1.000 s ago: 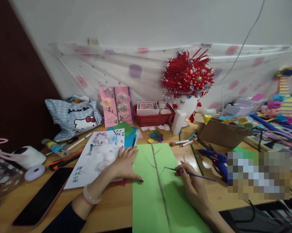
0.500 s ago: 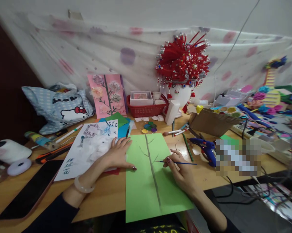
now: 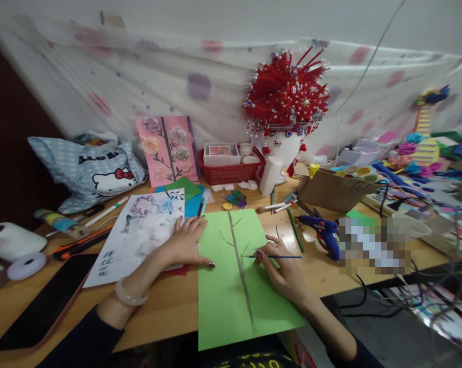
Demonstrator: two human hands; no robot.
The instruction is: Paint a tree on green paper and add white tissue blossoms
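Observation:
A light green sheet of paper (image 3: 223, 301) lies in front of me, its near edge reaching past the table. On it runs a long dark painted stem with a few thin side twigs. My right hand (image 3: 282, 268) pinches a thin blue paintbrush (image 3: 284, 256), whose tip touches the sheet beside the stem, near a short twig at the middle. Spread flat, my left hand (image 3: 187, 243) rests across the green sheet's left edge and the white paper (image 3: 119, 240) with grey and blue prints next to it.
Paint blobs (image 3: 236, 198) sit beyond the sheet. A red basket (image 3: 226, 174), pink flower picture (image 3: 167, 148) and red beaded headdress (image 3: 288, 97) stand behind. Right are a green pencil (image 3: 295, 230) and blue glue gun (image 3: 319, 227); left, a phone (image 3: 42, 304) and orange cutter (image 3: 81, 243).
The brush in my right hand has shifted slightly left, its tip now closer to the stem. My left hand stays flat in place. The whole view has moved a little.

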